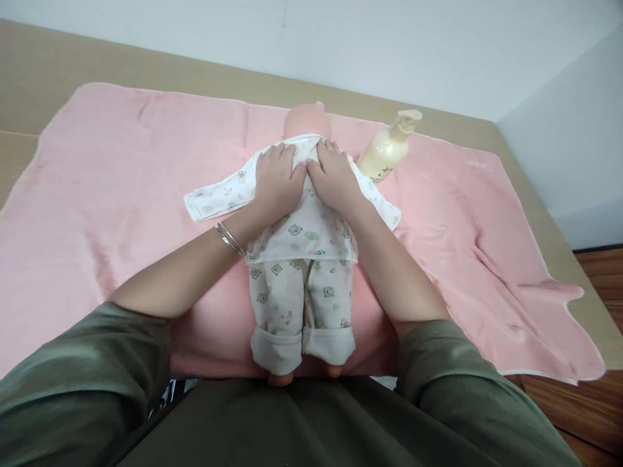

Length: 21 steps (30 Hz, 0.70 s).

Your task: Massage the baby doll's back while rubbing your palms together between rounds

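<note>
A baby doll lies on the pink blanket, its head toward the wall and its feet toward me. It wears a white printed top with long sleeves spread to both sides, and matching trousers with turned-up cuffs. My left hand rests flat on the left of the doll's chest, fingers stretched toward its shoulder. On the right of the chest lies my right hand, also flat, fingers pointing up. The two thumbs meet or nearly meet at the middle. Most of the doll's face is out of sight.
A pale yellow pump bottle is just right of the doll's shoulder. The pink blanket, wrinkled at the right, covers much of the wooden table. White walls stand behind and to the right.
</note>
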Motion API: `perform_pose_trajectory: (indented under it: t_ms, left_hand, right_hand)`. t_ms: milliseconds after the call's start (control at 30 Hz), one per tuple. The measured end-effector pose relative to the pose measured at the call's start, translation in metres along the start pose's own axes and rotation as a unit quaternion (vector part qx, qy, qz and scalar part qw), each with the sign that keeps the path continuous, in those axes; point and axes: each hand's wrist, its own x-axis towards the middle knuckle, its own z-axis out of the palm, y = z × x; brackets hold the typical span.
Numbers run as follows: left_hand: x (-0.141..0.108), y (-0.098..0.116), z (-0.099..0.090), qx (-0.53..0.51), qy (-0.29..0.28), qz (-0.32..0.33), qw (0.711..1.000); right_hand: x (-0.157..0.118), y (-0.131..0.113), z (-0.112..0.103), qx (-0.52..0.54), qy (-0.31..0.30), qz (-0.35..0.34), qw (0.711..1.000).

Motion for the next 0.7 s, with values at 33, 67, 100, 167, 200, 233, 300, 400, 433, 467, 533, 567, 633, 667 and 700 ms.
perform_pose_trajectory:
  t_ms: [33,67,100,167,200,233,300,400,433,467,533,567,633,667,700]
  left_hand:
    - [-0.001,0.002,-0.001,-0.002,-0.001,-0.001,1.000]
    - [-0.001,0.003,-0.002,-0.009,-0.005,-0.004,1.000]
    - [0.000,0.005,-0.006,-0.021,-0.010,-0.013,1.000]
    - [0.004,0.007,-0.016,-0.060,-0.014,-0.043,0.997]
    - [0.006,0.008,-0.024,-0.087,-0.007,-0.056,0.995]
    - [0.009,0.008,-0.031,-0.114,0.005,-0.066,0.991]
    - [0.014,0.008,-0.046,-0.159,0.038,-0.074,0.984]
    - [0.016,0.009,-0.062,-0.200,0.063,-0.078,0.975]
    - [0.015,0.011,-0.064,-0.212,0.068,-0.077,0.972]
    - [0.015,0.012,-0.066,-0.227,0.077,-0.074,0.968]
    - [0.013,0.016,-0.066,-0.265,0.099,-0.066,0.957]
    - [0.012,0.018,-0.066,-0.284,0.107,-0.060,0.951]
    - [0.010,0.022,-0.065,-0.315,0.121,-0.049,0.940]
    - [0.010,0.023,-0.065,-0.324,0.126,-0.044,0.937]
    - [0.009,0.024,-0.065,-0.328,0.128,-0.040,0.935]
  right_hand:
    - [0.001,0.001,0.001,0.004,-0.002,0.007,1.000]
    - [0.001,0.000,0.001,0.006,-0.004,0.009,1.000]
    - [-0.001,-0.002,-0.001,0.006,-0.004,0.007,1.000]
    - [-0.007,-0.007,-0.006,0.008,0.003,-0.008,1.000]
    - [-0.009,-0.010,-0.009,0.009,0.008,-0.016,1.000]
    - [-0.012,-0.013,-0.012,0.011,0.014,-0.022,1.000]
    - [-0.015,-0.018,-0.017,0.011,0.032,-0.023,0.999]
    - [-0.019,-0.025,-0.015,0.000,0.038,-0.019,0.999]
    - [-0.020,-0.027,-0.012,-0.009,0.027,-0.021,0.999]
    - [-0.021,-0.029,-0.009,-0.018,0.012,-0.026,0.999]
    - [-0.026,-0.032,-0.005,-0.031,-0.022,-0.049,0.998]
    - [-0.029,-0.034,-0.005,-0.031,-0.033,-0.066,0.997]
    - [-0.033,-0.036,-0.007,-0.021,-0.038,-0.096,0.994]
    - [-0.034,-0.037,-0.009,-0.016,-0.031,-0.101,0.994]
    - [-0.034,-0.038,-0.010,-0.013,-0.016,-0.098,0.995]
